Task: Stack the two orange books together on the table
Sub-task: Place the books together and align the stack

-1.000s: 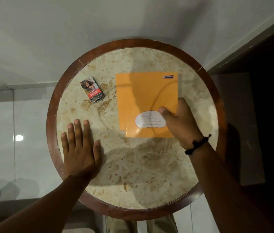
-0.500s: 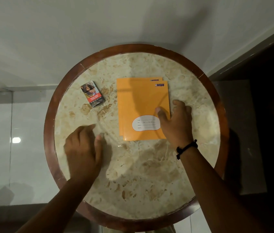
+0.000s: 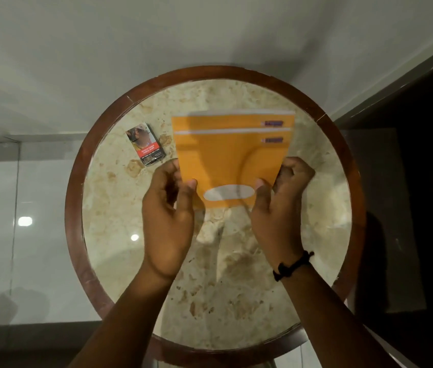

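Note:
Two orange books are held together and tilted up off the round marble table [image 3: 236, 288]. The front book [image 3: 226, 160] has a white oval label near its lower edge. The back book [image 3: 218, 122] shows only as an orange strip above the front one. My left hand [image 3: 169, 208] grips their lower left corner, thumb on the cover. My right hand [image 3: 279, 205] grips the lower right corner the same way. The books' lower edge sits between my hands, above the tabletop's middle.
A small cigarette pack [image 3: 145, 143] lies on the table to the left of the books, close to my left fingers. The table has a dark wooden rim [image 3: 73, 208]. A white wall is behind, a dark doorway to the right.
My left hand left the tabletop and took the books' left side. Both hands have lifted the two books, which lay flat before, and tilted them up.

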